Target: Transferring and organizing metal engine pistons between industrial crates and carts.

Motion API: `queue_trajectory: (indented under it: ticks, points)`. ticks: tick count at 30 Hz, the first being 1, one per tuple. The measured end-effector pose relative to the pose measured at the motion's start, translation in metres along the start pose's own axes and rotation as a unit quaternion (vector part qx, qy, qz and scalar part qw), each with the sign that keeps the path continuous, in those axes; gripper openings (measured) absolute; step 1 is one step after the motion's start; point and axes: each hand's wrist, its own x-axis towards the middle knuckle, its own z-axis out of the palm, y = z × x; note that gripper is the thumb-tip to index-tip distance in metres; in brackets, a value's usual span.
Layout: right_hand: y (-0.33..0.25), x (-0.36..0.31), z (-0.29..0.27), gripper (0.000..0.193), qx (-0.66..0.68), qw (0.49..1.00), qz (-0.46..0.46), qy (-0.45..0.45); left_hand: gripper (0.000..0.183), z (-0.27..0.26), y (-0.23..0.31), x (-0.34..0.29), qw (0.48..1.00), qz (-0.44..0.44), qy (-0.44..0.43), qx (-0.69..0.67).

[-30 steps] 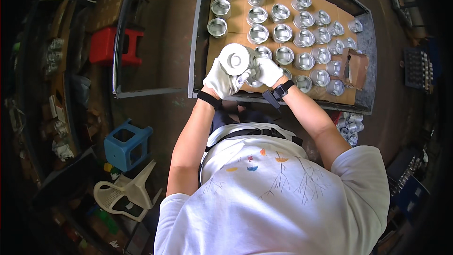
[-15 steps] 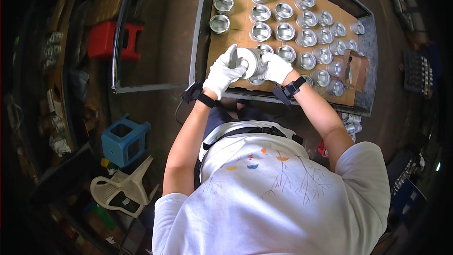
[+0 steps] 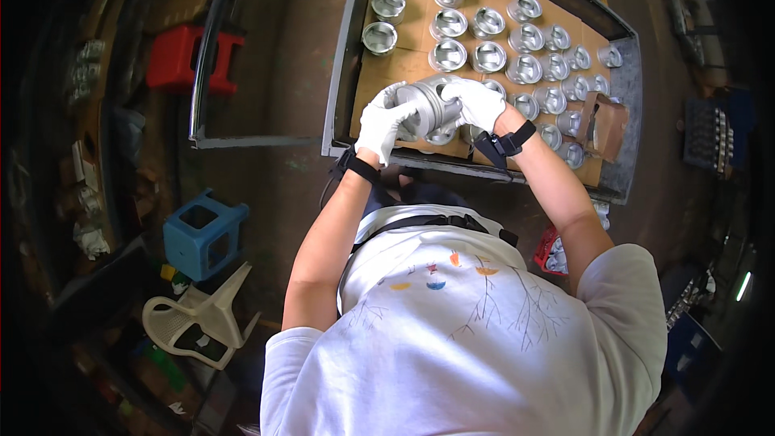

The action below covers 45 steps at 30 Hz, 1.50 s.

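A silvery engine piston (image 3: 431, 107) with ring grooves is held on its side above the near part of the tray. My left hand (image 3: 383, 125), in a white glove, grips it at the left end by the round face. From the right, my right hand (image 3: 479, 103), also gloved, holds its skirt near the pin hole. Several more pistons stand on brown cardboard (image 3: 419, 24) in the tray, such as one piston (image 3: 447, 56) just beyond my hands. Those directly beneath my hands are partly hidden.
The grey metal tray rim (image 3: 330, 105) surrounds the pistons. A brown cardboard box (image 3: 605, 125) sits at its right end. To my left are a red stool (image 3: 171, 59), a blue stool (image 3: 202, 238), a pale plastic chair (image 3: 194, 323) and a metal rail (image 3: 198, 97).
The piston has turned, so its grooved side and pin hole now show more. My left fingers have shifted from its top edge round the left end.
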Motion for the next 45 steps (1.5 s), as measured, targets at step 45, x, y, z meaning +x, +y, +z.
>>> queue_trajectory:
  ticks: [45]
  points:
    - [0.043,0.055,-0.013,0.039,0.363,0.905,0.213,-0.057,0.029,-0.016,0.018,0.008,0.973,-0.145,0.036,-0.178]
